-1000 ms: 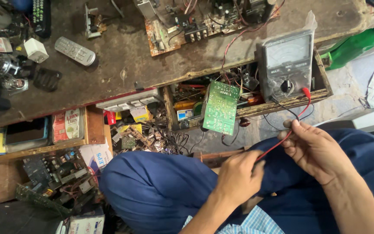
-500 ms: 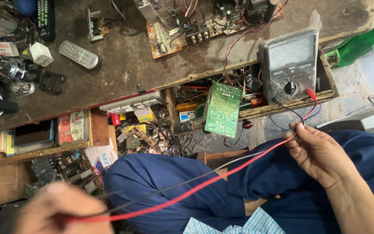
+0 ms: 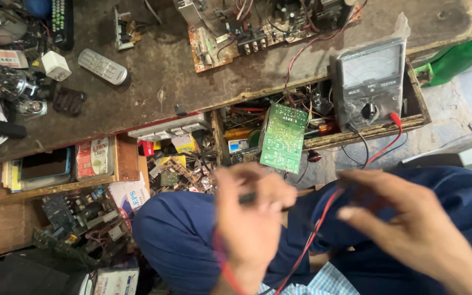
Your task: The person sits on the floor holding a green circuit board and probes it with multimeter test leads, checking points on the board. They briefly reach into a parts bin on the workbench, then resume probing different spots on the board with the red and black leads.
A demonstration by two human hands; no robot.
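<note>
Left hand: the left hand is blurred over the lap in blue trousers; its fingers curl together around a thin dark probe that pokes out past them toward the right hand.
Right hand: the right hand is also blurred; its fingers bend loosely toward the left hand's fingers, slightly apart. Whether they pinch the lead cannot be told.
Red lead: the red test lead runs from just under the right fingers down between the two hands, and a further red stretch climbs beyond the right fingers to the meter.
Black lead: a black lead drops from the meter toward the right fingers.
Meter: the grey analogue multimeter, with dial and needle scale, leans in an open wooden drawer beyond the right fingers, well apart from them.
Green board: a green circuit board stands tilted in the same drawer, just beyond the left fingers.
Bench: the worn bench lies farther out, carrying a brown circuit board with many parts, a grey remote control and a white plug adapter.
Left of the fingers: a second open drawer holds small boxes and loose parts.
</note>
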